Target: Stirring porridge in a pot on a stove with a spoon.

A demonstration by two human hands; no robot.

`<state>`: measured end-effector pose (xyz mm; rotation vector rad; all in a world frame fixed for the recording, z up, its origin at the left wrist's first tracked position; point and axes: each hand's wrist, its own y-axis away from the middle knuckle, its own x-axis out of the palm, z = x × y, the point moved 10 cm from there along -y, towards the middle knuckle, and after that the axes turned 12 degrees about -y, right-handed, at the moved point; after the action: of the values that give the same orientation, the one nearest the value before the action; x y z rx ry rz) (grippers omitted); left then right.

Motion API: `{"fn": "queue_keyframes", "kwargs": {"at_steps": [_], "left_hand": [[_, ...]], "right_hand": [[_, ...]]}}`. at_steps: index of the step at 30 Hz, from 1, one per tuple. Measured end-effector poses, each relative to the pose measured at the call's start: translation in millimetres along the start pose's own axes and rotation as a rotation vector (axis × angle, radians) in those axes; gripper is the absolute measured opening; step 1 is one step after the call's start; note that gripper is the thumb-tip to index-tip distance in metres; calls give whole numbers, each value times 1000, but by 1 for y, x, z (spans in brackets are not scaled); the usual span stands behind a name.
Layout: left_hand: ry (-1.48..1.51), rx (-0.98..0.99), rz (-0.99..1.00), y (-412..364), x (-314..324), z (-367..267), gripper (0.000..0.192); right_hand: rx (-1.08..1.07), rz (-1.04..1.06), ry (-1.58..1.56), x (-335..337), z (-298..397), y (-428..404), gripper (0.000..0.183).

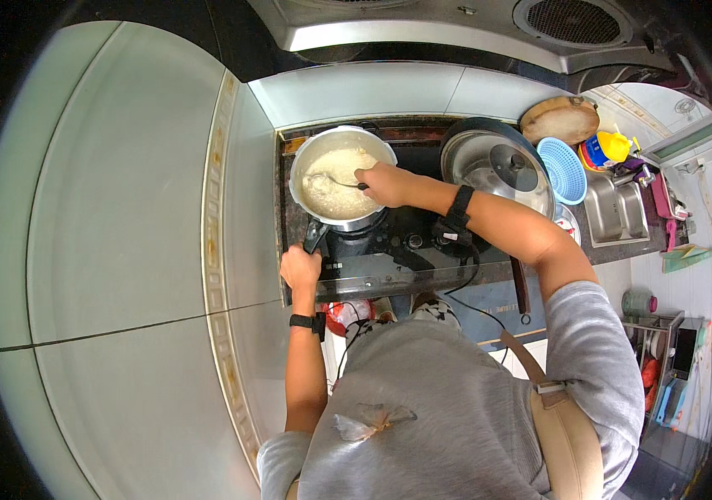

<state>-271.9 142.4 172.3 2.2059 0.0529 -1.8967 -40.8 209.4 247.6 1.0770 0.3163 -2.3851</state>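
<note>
A deep metal pot [343,223], like a pressure cooker without its lid, stands on the left burner of the black glass gas stove [387,262]. Pale, creamy porridge-like food [340,164] fills its lower part. My left hand [301,265] is closed around the pot's black handle [314,236]. Over the pot's right rim reaches my right hand [387,184], gripping the dark handle of a ladle or spoon [344,184]. The utensil's head dips into the food and is partly hidden by it.
To the right sits a wok [521,281] under a glass lid [474,162]. Beyond it are a blue plastic basket [562,172], a round wooden chopping board [559,120] and a steel sink [606,209]. A range hood [424,37] hangs overhead; a tiled wall [124,187] borders the left.
</note>
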Motion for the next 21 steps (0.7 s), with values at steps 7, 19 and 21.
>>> {"fn": "queue_keyframes", "kwargs": {"at_steps": [7,19,21], "left_hand": [[13,-4,37,-1,5,8,40],[-10,30,-136,-1,16,-3,36],[-20,1,-66,5,-1,-5,36]], "right_hand": [[70,48,494,-15,-1,25,21],[818,533,-389,0,-100,34,29],[868,690,-821,17,-67,42,34]]}}
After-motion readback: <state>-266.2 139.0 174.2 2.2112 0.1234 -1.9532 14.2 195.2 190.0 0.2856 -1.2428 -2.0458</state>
